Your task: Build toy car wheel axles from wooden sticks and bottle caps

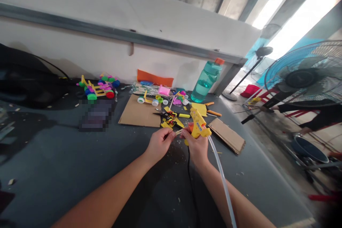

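Note:
My left hand (160,144) is closed, thumb and forefinger pinching a small pale wooden stick (178,133). At the stick's other end the fingertips of my right hand (197,146) are also closed on it. A yellow hot glue gun (199,124) is right against my right hand, its orange front partly hidden behind the fingers; whether the palm grips it I cannot tell. From its back a long translucent glue stick (220,167) runs down across my right forearm. Just beyond my hands lie yellow-handled scissors (183,115) and yellow scraps (167,125).
Flat cardboard (140,115) lies behind my hands, with more cardboard (227,136) at right. A teal water bottle (205,83) stands near the low wall. Colourful toy cars (98,89) and a blurred-out dark device (96,114) are at left. A large fan (301,78) stands beyond the table.

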Demonstrator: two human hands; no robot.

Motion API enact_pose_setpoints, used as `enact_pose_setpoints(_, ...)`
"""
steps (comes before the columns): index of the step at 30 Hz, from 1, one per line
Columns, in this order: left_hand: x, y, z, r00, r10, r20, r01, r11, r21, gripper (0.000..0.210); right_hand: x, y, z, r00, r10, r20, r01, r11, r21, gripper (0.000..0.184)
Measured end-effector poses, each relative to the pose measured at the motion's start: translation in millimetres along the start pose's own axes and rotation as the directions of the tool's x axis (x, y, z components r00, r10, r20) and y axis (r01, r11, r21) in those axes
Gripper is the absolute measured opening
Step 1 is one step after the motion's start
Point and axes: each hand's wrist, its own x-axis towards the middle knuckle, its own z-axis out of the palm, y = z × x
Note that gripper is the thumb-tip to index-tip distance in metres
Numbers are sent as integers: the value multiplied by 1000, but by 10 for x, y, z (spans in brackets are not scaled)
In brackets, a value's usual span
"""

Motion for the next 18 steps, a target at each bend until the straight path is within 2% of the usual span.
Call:
enact_pose_setpoints(3, -24, 54, -23, 988, 144, -50, -134, 977, 165, 29, -2, 20, 6, 1000, -5, 15, 5, 1000, -6, 36)
enact_pose_setpoints(6, -36, 70, -32, 977, 184, -108, -159, 965, 207, 27, -7, 36, 22, 999, 2, 44, -2, 1000, 5, 36)
enact_pose_setpoints(11, 15, -3, -130, 943, 179, -279, -93, 951, 294, 25, -60, 3, 36, 995, 45, 91, -45, 999, -2, 34)
enact_pose_setpoints(15, 94, -72, -275, 887, 155, -436, -18, 953, 301, 27, -170, -25, 50, 960, 77, 270, -65, 997, -52, 31)
enact_pose_setpoints(18, 116, -79, -321, 868, 127, -480, 18, 958, 286, 28, -265, -8, 74, 927, 84, 366, -47, 993, -110, 32)
